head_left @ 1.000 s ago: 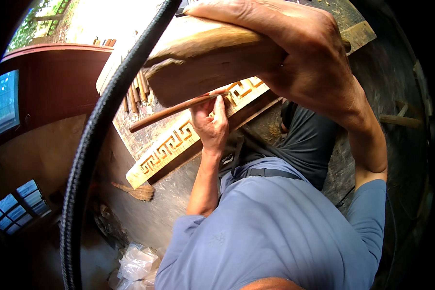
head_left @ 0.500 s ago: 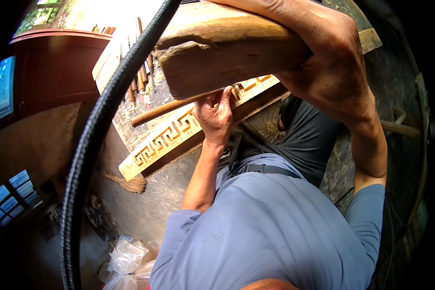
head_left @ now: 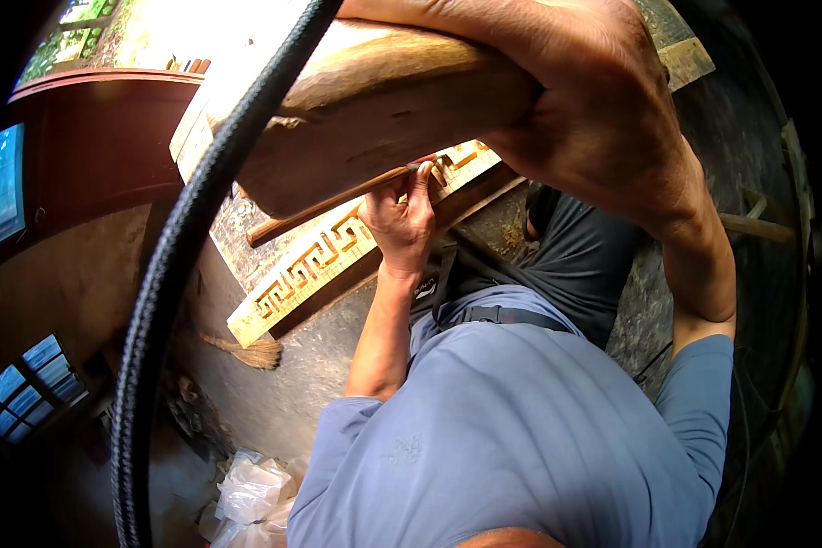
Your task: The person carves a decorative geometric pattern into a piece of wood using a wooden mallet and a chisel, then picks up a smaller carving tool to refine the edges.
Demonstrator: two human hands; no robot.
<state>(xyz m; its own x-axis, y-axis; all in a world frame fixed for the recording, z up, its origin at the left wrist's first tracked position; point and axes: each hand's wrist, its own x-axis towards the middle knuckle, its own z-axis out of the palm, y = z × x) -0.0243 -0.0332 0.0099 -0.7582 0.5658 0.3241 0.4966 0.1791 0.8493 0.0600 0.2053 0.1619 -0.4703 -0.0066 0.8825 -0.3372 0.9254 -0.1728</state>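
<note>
High in the picture, my right hand [head_left: 603, 128] is wrapped round a thick wooden mallet [head_left: 384, 132], which looms close to the camera. Beneath it, my left hand [head_left: 399, 226] pinches a carving chisel by its long wooden shaft [head_left: 329, 201], which lies slanted above the work. A pale wooden board [head_left: 254, 327], carved with a row of angular, key-like grooves, rests along the near edge of the bench. The chisel's tip is hard to make out by the left fingers. Whether the mallet touches the shaft, I cannot tell.
The workbench [head_left: 236, 242] carries wood shavings. A thick black braided cable [head_left: 205, 187] crosses the view on the left. A straw broom [head_left: 256, 353] lies on the floor, and white plastic bags [head_left: 251, 489] sit at the lower left. A wooden bar [head_left: 756, 228] is at the right.
The mallet and my right hand have moved left, now covering the loose tools on the bench that showed before. My left hand keeps its hold on the chisel almost unmoved.
</note>
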